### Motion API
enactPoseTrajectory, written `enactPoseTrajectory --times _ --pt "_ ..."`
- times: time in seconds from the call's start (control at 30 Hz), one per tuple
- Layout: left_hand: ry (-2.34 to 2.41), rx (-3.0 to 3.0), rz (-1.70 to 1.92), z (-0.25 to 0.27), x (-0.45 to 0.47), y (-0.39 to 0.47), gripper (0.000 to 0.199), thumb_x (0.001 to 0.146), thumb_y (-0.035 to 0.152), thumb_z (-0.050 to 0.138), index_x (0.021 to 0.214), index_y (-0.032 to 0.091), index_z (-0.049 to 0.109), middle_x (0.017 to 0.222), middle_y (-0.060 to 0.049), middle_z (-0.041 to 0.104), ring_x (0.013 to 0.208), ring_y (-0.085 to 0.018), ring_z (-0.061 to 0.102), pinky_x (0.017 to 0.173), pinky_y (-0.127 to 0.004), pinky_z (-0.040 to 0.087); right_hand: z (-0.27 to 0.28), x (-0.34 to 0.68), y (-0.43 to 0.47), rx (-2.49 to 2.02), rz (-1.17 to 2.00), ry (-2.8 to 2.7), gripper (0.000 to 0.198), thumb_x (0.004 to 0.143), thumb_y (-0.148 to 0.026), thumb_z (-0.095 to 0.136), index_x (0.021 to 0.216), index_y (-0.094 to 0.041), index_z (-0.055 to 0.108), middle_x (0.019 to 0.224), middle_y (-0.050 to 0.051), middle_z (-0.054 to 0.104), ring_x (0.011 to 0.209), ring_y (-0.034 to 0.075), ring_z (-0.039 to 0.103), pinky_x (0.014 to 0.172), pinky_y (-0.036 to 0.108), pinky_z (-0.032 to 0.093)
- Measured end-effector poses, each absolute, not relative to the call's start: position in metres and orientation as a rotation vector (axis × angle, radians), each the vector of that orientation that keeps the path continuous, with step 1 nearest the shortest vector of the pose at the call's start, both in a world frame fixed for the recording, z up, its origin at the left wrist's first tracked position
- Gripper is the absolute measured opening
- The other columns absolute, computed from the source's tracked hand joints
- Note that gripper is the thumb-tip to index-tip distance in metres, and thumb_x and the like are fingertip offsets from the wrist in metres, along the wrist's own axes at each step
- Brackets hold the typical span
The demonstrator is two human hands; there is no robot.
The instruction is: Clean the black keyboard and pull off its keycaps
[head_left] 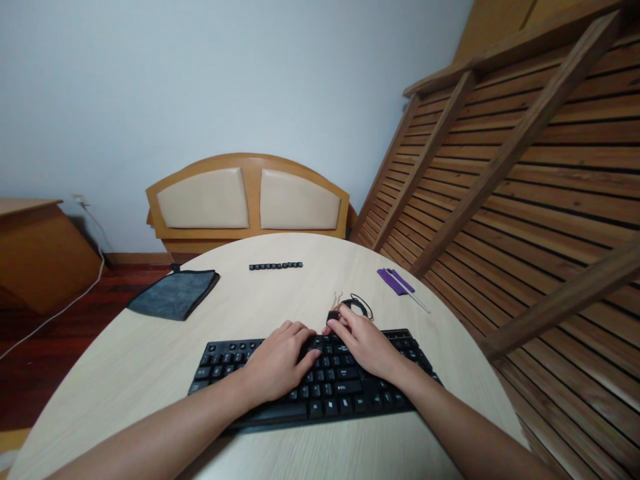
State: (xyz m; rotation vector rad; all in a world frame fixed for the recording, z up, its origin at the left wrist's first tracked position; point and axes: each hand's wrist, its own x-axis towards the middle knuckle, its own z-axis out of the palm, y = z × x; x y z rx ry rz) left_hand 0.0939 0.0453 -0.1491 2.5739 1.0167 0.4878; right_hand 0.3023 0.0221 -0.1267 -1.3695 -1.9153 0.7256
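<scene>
A black keyboard lies in front of me on the round table. My left hand rests palm down across its middle keys, thumb apart from the fingers, holding nothing. Above the top key row, my right hand pinches a small wire keycap puller between thumb and fingers. Its two thin wire prongs point away from me, and a dark block shows at the fingertips; whether that is its handle or a keycap I cannot tell. Beyond the keyboard, several black keycaps stand in a neat row.
A coiled black cable lies behind my right hand. On the right are a purple cloth and a thin white stick. A grey cloth lies at the table's left edge. Wooden slats lean on the right.
</scene>
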Motion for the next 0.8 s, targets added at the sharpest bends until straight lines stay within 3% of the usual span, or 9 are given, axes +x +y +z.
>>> enactPoseTrajectory --times 0.3,0.57,0.8 --pt "1.015 2.576 0.497 -0.148 0.093 0.044 0.033 0.097 0.038 0.047 0.120 0.018 0.061 0.108 -0.009 0.064 0.104 -0.027 0.057 0.095 -0.044 0.048 -0.124 0.298 0.016 -1.568 0.426 -2.079 0.015 0.100 -0.034 0.043 0.099 -0.023 0.053 0.087 0.004 0.074 0.086 0.024 0.071 0.070 0.029 0.044" --pt "1.013 2.534 0.548 -0.149 0.093 0.045 0.028 0.096 0.036 0.051 0.114 0.018 0.063 0.105 -0.009 0.066 0.102 -0.027 0.060 0.092 -0.044 0.049 -0.139 0.301 0.028 -1.502 0.632 -1.870 0.019 0.100 -0.037 0.041 0.084 -0.025 0.041 0.086 0.004 0.075 0.086 0.022 0.072 0.077 0.033 0.050" --pt "1.052 2.380 0.673 -0.149 0.094 0.046 0.028 0.092 0.036 0.057 0.113 0.019 0.061 0.108 -0.009 0.068 0.103 -0.028 0.062 0.090 -0.044 0.050 -0.149 0.303 0.035 -1.346 0.890 -1.567 0.024 0.098 -0.046 0.045 0.086 -0.025 0.039 0.086 0.007 0.074 0.081 0.021 0.074 0.074 0.035 0.058"
